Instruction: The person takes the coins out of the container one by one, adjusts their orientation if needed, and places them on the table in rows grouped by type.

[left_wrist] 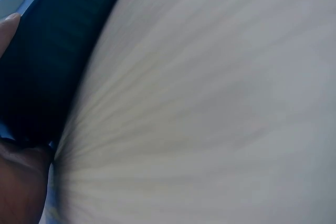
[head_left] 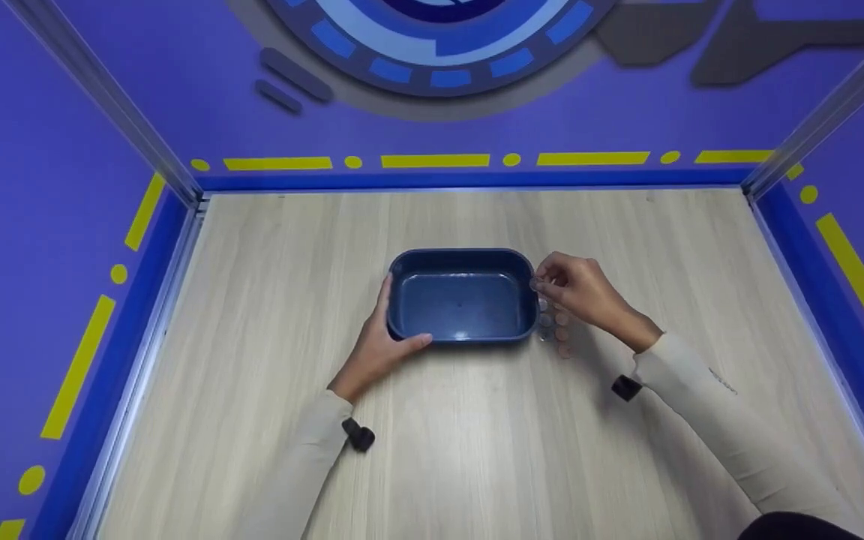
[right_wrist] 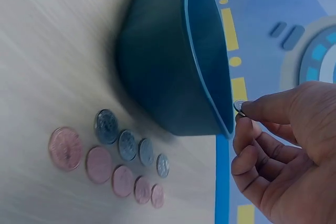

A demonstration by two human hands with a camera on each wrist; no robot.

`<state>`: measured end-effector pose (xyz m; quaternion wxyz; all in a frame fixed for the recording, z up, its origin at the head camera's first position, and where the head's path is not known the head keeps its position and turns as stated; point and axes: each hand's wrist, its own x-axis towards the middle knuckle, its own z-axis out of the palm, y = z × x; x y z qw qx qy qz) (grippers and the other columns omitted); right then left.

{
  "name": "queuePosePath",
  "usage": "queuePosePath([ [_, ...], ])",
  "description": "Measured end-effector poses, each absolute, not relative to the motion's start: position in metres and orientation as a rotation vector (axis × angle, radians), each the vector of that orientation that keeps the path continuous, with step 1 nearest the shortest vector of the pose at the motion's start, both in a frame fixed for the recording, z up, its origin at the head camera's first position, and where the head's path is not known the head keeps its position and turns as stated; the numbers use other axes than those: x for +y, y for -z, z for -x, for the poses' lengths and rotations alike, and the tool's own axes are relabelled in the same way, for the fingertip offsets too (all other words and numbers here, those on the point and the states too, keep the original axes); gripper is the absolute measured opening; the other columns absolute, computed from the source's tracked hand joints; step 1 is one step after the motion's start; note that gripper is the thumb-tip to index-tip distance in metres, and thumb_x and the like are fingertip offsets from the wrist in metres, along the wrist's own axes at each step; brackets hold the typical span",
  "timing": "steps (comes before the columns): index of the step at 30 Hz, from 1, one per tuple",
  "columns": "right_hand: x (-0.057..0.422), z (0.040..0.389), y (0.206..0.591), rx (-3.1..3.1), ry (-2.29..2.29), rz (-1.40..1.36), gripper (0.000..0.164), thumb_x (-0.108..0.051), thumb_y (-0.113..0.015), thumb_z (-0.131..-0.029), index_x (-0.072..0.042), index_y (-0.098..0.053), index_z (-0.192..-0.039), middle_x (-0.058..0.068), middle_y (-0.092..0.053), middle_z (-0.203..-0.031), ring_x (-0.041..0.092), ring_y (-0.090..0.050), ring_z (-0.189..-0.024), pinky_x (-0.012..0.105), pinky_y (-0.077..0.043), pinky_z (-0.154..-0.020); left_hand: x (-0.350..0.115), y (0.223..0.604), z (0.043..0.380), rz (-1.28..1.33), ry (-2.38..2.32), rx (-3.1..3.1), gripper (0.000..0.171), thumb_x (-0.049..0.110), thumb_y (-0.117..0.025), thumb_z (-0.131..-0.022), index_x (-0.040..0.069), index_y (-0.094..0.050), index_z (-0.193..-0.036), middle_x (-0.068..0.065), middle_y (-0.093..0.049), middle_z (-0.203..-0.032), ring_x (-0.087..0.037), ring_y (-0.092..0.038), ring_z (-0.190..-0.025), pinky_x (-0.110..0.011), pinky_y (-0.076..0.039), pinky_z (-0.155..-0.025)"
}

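Observation:
A dark blue rectangular plastic tub (head_left: 459, 304) with rounded corners stands upright on the table. My left hand (head_left: 381, 346) holds its left near corner, the thumb at the front rim and the fingers along the left wall. Between thumb and forefinger my right hand (head_left: 586, 291) pinches a silver coin (right_wrist: 239, 107) beside the tub's right rim. Two rows of coins lie on the table along the tub's right side: silver coins (right_wrist: 127, 145) nearer the tub, copper-coloured coins (right_wrist: 123, 181) farther out. The head view shows no coin inside the tub.
The wood-grain table (head_left: 462, 435) reaches to a purple-blue back wall (head_left: 432, 135) with yellow markings. Similar panels stand on the left and right, joined by metal corner posts. A small black device (head_left: 359, 435) sits at the left wrist, another (head_left: 626, 387) at the right.

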<state>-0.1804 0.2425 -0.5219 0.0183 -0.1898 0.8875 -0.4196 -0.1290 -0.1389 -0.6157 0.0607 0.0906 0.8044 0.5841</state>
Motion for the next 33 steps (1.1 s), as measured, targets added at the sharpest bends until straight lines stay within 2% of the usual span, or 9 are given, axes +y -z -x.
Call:
queuePosePath([
  [10, 0.267, 0.158, 0.526, 2.751, 1.36, 0.471, 0.006, 0.002, -0.079, -0.099, -0.002, -0.074, -0.1, 0.01, -0.077, -0.091, 0.015, -0.068, -0.078, 0.017, -0.051, -0.066, -0.139, 0.616, 0.13, -0.277, -1.741, 2.443, 0.131, 0.051, -0.093, -0.087, 0.033, -0.001, -0.179, -0.002, -0.012, -0.184, -0.028, -0.021, -0.167, -0.057, -0.023, -0.133],
  [16, 0.273, 0.142, 0.541, 2.728, 1.365, 0.446, 0.01, 0.008, -0.078, -0.096, 0.0, -0.075, -0.1, 0.01, -0.077, -0.091, 0.012, -0.068, -0.078, 0.016, -0.051, -0.067, -0.139, 0.616, 0.13, -0.284, -1.748, 2.45, 0.131, 0.052, -0.093, -0.086, 0.032, -0.003, -0.179, -0.003, -0.014, -0.184, -0.029, -0.023, -0.167, -0.056, -0.023, -0.133],
  [23, 0.267, 0.125, 0.561, 2.653, 1.404, 0.51, 0.015, 0.017, -0.073, -0.092, 0.003, -0.074, -0.098, 0.011, -0.077, -0.087, 0.017, -0.071, -0.075, 0.017, -0.055, -0.066, -0.139, 0.615, 0.13, -0.281, -1.754, 2.456, 0.132, 0.051, -0.094, -0.085, 0.033, -0.004, -0.179, -0.005, -0.016, -0.184, -0.03, -0.025, -0.166, -0.055, -0.023, -0.133],
  [27, 0.265, 0.119, 0.571, 2.612, 1.405, 0.525, 0.015, 0.017, -0.072, -0.091, 0.004, -0.073, -0.097, 0.013, -0.077, -0.084, 0.015, -0.07, -0.07, 0.019, -0.056, -0.063, -0.139, 0.616, 0.129, -0.285, -1.752, 2.457, 0.132, 0.05, -0.094, -0.085, 0.033, -0.003, -0.179, -0.006, -0.017, -0.184, -0.03, -0.025, -0.166, -0.056, -0.023, -0.133],
  [33, 0.261, 0.11, 0.583, 2.63, 1.355, 0.552, 0.013, 0.011, -0.079, -0.091, -0.001, -0.075, -0.095, 0.006, -0.077, -0.084, 0.007, -0.066, -0.074, 0.018, -0.053, -0.066, -0.139, 0.616, 0.129, -0.281, -1.755, 2.451, 0.132, 0.05, -0.094, -0.085, 0.032, -0.003, -0.179, -0.002, -0.014, -0.184, -0.028, -0.022, -0.167, -0.055, -0.022, -0.133],
])
